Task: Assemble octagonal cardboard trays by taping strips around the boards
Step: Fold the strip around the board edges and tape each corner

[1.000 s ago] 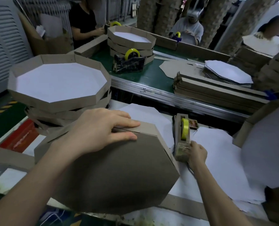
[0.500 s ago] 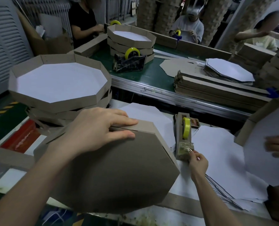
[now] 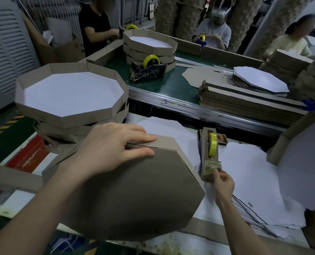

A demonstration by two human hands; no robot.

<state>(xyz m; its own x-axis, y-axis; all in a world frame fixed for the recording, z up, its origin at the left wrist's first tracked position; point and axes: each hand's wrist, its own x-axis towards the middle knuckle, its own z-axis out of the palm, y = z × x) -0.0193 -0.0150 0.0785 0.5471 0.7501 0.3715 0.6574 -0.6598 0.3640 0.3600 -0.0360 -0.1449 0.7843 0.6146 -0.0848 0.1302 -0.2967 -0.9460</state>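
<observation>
An upside-down brown octagonal tray point(image 3: 134, 197) lies tilted in front of me. My left hand point(image 3: 112, 150) grips its far edge, fingers over the strip's seam and thumb on the board's underside. To its right stands a cardboard-wrapped tape dispenser point(image 3: 207, 155) carrying a yellow tape roll point(image 3: 212, 145). My right hand point(image 3: 223, 181) pinches the clear tape end at the dispenser's front cutter.
A stack of finished trays point(image 3: 70, 96) rises at the left. White octagonal boards point(image 3: 248, 177) cover the table to the right. Behind runs a green conveyor point(image 3: 171, 85) with brown strips point(image 3: 245, 102), another dispenser point(image 3: 147, 70), more trays. Other people work beyond it.
My right hand drew back from the dispenser's side toward its front and now pinches the tape end at the cutter. My left hand and the tray stayed put.
</observation>
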